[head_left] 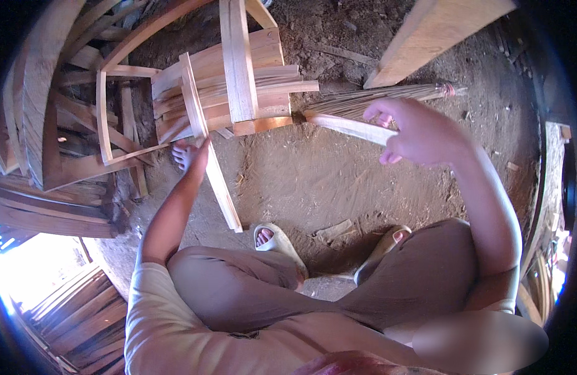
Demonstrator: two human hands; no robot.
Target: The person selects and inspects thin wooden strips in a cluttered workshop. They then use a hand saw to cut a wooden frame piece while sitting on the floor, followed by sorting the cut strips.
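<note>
My left hand (190, 155) is closed at the edge of a long, pale wooden slat (216, 170). The slat slants from the stacked boards toward my left foot, and part of the grip is hidden. On the right, my right hand (424, 132) has its fingers parted and curved around the near end of a shorter wooden strip (354, 128); a gap shows between the upper fingers and the wood. That strip's far end lies beside a bundle of thin sticks (388, 100). Under the long slat's upper part are several boards and thin strips (270, 78).
A thick timber (240, 62) crosses the boards, against a small block (262, 126). Curved wooden frames (103, 112) and planks (51, 203) crowd the left. A broad beam (426, 40) rises at the far right. My sandalled feet (277, 244) rest on the dirt floor (326, 181).
</note>
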